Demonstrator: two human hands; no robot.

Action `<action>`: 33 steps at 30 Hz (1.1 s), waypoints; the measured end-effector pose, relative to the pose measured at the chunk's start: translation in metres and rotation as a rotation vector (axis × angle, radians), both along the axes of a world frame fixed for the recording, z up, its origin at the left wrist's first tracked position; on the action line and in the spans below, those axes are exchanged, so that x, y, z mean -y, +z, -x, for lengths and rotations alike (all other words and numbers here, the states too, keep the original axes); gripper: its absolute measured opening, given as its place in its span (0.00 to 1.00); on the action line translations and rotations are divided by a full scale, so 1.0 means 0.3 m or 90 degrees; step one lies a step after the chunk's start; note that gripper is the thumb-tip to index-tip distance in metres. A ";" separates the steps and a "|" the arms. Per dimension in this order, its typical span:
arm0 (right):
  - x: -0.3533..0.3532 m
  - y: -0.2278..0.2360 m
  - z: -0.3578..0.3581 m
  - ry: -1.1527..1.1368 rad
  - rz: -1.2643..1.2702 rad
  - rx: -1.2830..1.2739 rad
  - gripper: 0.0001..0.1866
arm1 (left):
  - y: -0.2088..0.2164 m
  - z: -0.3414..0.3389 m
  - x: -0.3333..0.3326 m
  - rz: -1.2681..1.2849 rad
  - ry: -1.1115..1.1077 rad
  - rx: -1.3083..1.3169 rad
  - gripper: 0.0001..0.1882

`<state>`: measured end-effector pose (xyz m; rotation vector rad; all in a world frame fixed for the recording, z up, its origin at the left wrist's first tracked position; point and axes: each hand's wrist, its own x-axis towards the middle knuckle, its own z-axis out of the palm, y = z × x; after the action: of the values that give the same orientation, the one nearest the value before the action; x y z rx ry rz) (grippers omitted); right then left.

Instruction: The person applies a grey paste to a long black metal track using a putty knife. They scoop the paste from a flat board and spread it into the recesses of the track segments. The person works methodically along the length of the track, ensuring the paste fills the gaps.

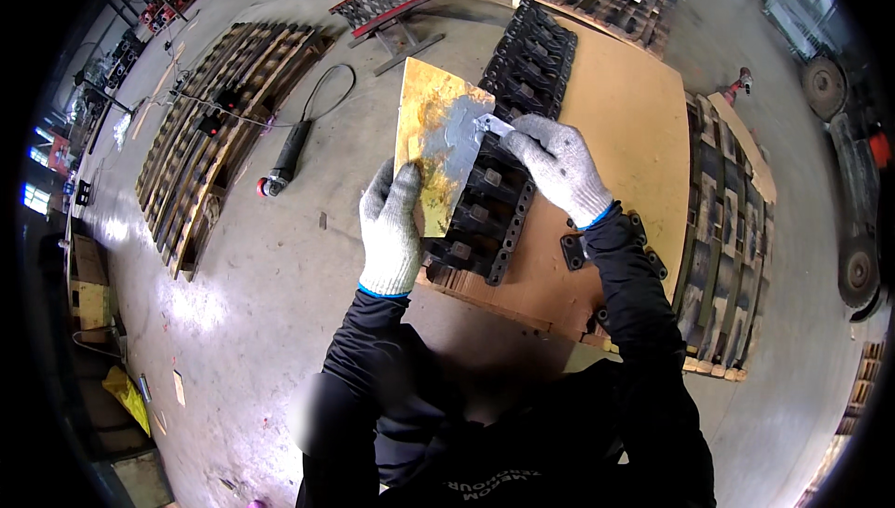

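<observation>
the left hand is clamped on the lower left part of a flat board, with the thumb on the front. the other fingers go behind, so i cannot tell how they sit. the right hand is closed on a small scraper, and its flat end touches the gray paste on the board. the 2 hands are apart, with the board and scraper between them.

the board is up in the air, over the left side of a long black part. it is tipped so its messy face points up to the person, maybe so the paste is easy to see and reach. holding it near the edge seems to keep the thumb mostly out of the paste. the long part lies on a big tan sheet, maybe to keep it off bare wood. some small black pieces lie near the right sleeve.

the board has straight sides and looks stiff. it is yellow with brown, rough stains, and the paste looks thick, smooth and a bit shiny. the scraper is thin and pale. the black part looks like hard metal, full of bumps and gaps, with round holes down its side. the gloves look like soft, fuzzy knit, with blue at the cuffs.
</observation>
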<state>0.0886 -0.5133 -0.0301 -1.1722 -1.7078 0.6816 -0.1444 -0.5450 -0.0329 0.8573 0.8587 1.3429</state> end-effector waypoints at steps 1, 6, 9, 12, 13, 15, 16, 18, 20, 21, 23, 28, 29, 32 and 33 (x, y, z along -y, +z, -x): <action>0.005 0.007 0.000 0.020 0.020 -0.006 0.10 | -0.006 0.003 -0.001 -0.004 0.005 -0.004 0.23; -0.008 0.016 -0.017 0.028 0.047 -0.006 0.11 | -0.003 -0.004 -0.012 0.006 -0.001 -0.012 0.23; -0.015 0.034 -0.011 -0.008 0.061 -0.024 0.10 | 0.009 -0.013 -0.008 0.003 0.003 -0.011 0.23; -0.025 0.012 -0.022 -0.056 0.038 -0.013 0.09 | 0.012 -0.024 -0.004 0.004 -0.007 -0.012 0.23; -0.033 -0.017 -0.026 -0.061 0.020 -0.011 0.09 | 0.011 -0.027 -0.004 0.004 -0.011 -0.015 0.23; -0.032 -0.036 -0.019 -0.062 0.002 0.005 0.09 | -0.007 -0.024 -0.007 0.001 -0.004 -0.016 0.23; -0.024 -0.039 -0.012 -0.061 -0.001 0.023 0.10 | -0.017 -0.023 -0.008 0.000 0.000 -0.016 0.23; -0.016 -0.034 0.004 -0.045 -0.006 0.042 0.10 | -0.029 -0.010 -0.014 0.005 -0.002 -0.041 0.23; -0.014 -0.033 0.017 -0.017 -0.007 0.043 0.09 | -0.026 -0.006 -0.015 0.008 -0.001 -0.045 0.23; -0.015 -0.022 0.018 -0.018 0.071 0.038 0.09 | -0.019 -0.008 -0.013 0.008 0.002 -0.036 0.23; -0.020 -0.016 0.019 -0.007 0.019 -0.019 0.09 | -0.012 -0.010 -0.014 0.001 0.003 -0.032 0.23; -0.020 0.010 0.024 -0.042 0.077 -0.065 0.10 | -0.007 -0.011 -0.005 -0.017 0.005 -0.061 0.22; -0.027 -0.009 0.019 -0.038 0.072 -0.088 0.09 | 0.004 -0.021 -0.003 -0.019 0.004 -0.061 0.21; -0.029 -0.040 0.024 -0.023 0.009 -0.102 0.10 | 0.026 -0.037 0.005 -0.019 0.004 -0.057 0.19; -0.027 -0.041 0.027 -0.021 0.045 -0.072 0.09 | 0.027 -0.036 0.007 -0.015 0.006 -0.054 0.19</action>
<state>0.0806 -0.5052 -0.0424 -1.1851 -1.5787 0.7791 -0.1336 -0.5470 -0.0247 0.9357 0.9155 1.3347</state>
